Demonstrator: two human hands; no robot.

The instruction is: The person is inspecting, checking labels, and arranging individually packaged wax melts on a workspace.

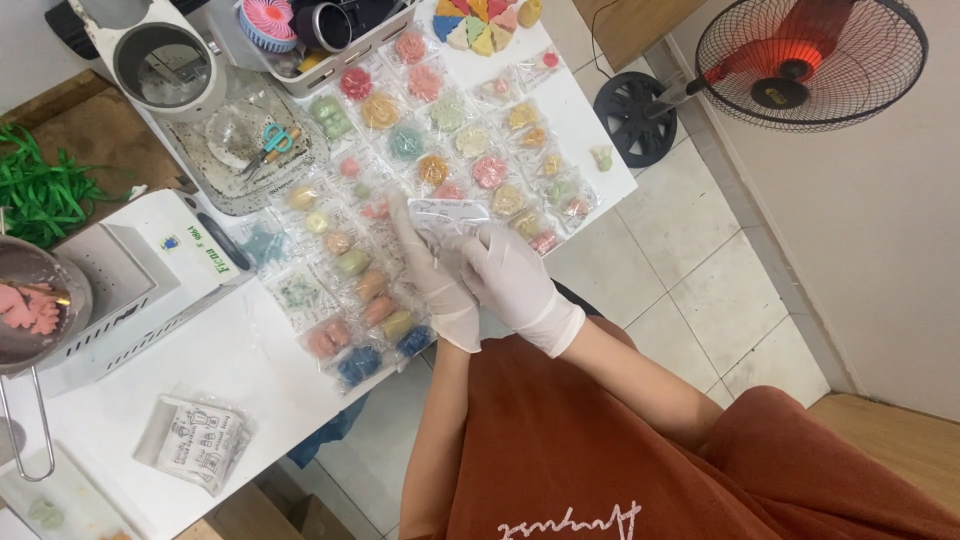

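1. A white worktable (pixel 250 360) fills the left half, strewn with bagged, coloured flower-shaped pieces (pixel 440 130).
2. At nine o'clock of the hands sits a white sealing machine (pixel 130 280).
3. The gloved left hand (pixel 435 275) pinches a clear plastic pouch (pixel 450 213), fingers stretched toward twelve o'clock.
4. The gloved right hand (pixel 512 275) grips the pouch's three o'clock edge, fingers curled together.
5. The pouch hangs just above the table's bagged pieces.
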